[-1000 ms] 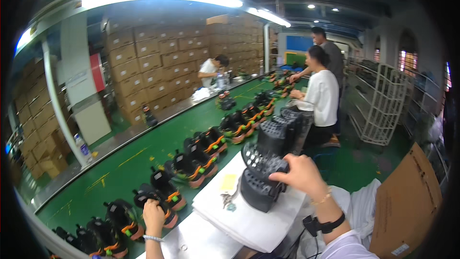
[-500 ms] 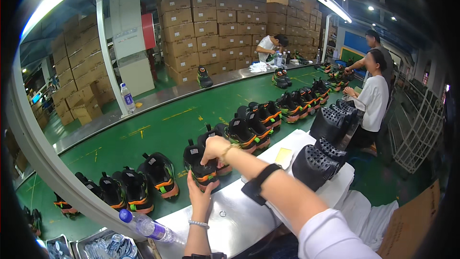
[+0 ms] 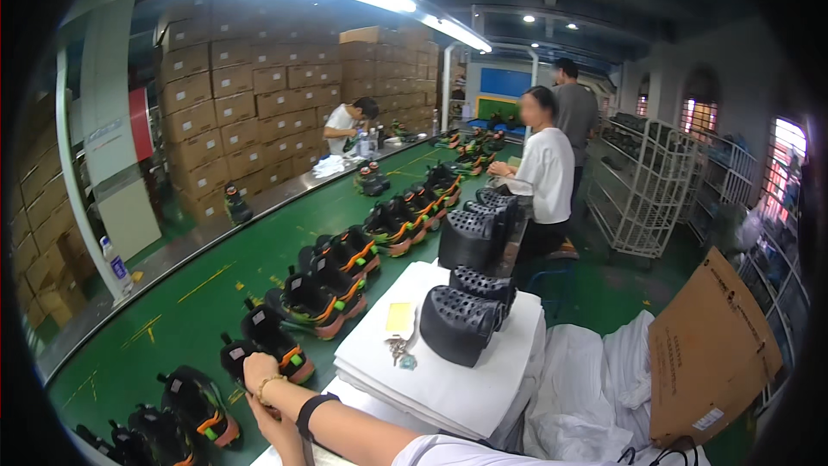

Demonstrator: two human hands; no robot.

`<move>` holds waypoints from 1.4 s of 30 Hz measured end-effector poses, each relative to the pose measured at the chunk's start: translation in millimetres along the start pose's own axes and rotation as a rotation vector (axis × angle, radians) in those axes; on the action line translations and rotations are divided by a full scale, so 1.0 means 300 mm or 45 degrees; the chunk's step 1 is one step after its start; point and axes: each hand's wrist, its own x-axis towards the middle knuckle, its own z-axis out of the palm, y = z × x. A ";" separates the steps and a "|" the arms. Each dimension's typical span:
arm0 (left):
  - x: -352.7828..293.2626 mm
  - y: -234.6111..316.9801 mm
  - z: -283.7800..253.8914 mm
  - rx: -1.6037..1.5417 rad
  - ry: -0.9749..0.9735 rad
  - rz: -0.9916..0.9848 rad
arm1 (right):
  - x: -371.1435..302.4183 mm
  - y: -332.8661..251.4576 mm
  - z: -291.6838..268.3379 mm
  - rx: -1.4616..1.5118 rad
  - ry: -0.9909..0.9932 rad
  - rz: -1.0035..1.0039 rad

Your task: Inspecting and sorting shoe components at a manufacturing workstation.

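On the green conveyor belt stands a row of black sneakers with orange and green trim. Both my hands are at one sneaker (image 3: 231, 354) in the near part of that row. My right hand (image 3: 260, 371) is closed and bent down at its opening; its fingertips are hidden, and so is anything in them. Below it, my left hand (image 3: 274, 425) grips the same sneaker's near side, partly covered by my right wrist and forearm. Close by on the belt stand a sneaker (image 3: 198, 406) to the left and another sneaker (image 3: 274, 332) just beyond.
To my right, black perforated clogs (image 3: 453, 324), a yellow card (image 3: 399, 318) and keys (image 3: 402, 352) lie on a white stack (image 3: 405, 388). A brown carton (image 3: 711, 349) leans beyond white cloth (image 3: 595, 375). A co-worker in white (image 3: 543, 164) sits farther along the belt.
The view has swung to the right, so the scene sits farther left and the carton and racks show more. Both hands stay at a sneaker; the left is now more covered by the right arm.
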 end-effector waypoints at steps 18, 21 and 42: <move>-0.015 0.027 0.040 0.453 0.089 0.263 | 0.054 0.071 0.027 0.316 -0.200 -0.015; 0.024 0.026 -0.031 0.022 0.040 0.106 | -0.057 0.058 -0.076 0.419 -0.306 -0.487; 0.489 0.199 0.251 1.416 -0.797 0.072 | -0.688 1.243 -0.868 0.155 0.901 0.079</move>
